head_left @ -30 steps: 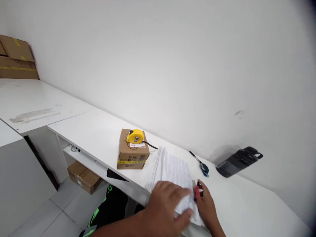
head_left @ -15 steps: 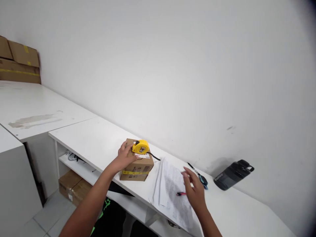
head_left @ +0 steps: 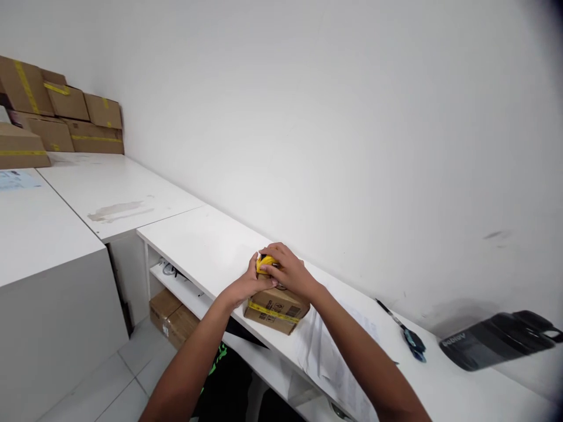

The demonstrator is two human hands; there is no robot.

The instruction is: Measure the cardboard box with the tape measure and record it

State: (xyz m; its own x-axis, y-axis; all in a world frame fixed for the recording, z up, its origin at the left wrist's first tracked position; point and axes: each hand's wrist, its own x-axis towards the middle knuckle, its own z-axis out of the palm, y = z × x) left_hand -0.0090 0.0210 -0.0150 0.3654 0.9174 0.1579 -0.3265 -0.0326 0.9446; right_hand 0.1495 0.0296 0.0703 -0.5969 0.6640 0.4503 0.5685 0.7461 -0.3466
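A small cardboard box (head_left: pixel 275 309) with yellow tape stands on the white desk (head_left: pixel 206 249). On top of it sits a yellow tape measure (head_left: pixel 265 263), mostly covered by my hands. My right hand (head_left: pixel 290 271) is wrapped over the tape measure from the right. My left hand (head_left: pixel 249 281) presses against its left side and the box's top edge, fingers curled. A stack of printed papers (head_left: pixel 334 363) lies on the desk just right of the box, partly under my right forearm.
A dark water bottle (head_left: pixel 497 341) lies on its side at the far right. A black pen with a blue clip (head_left: pixel 404 331) rests near the wall. Several taped cardboard boxes (head_left: pixel 65 114) are stacked at the far left; another box (head_left: pixel 173 316) sits under the desk.
My right hand left the papers and red pen and moved left onto the tape measure. My left hand stayed at the box. The view has swung to the left.
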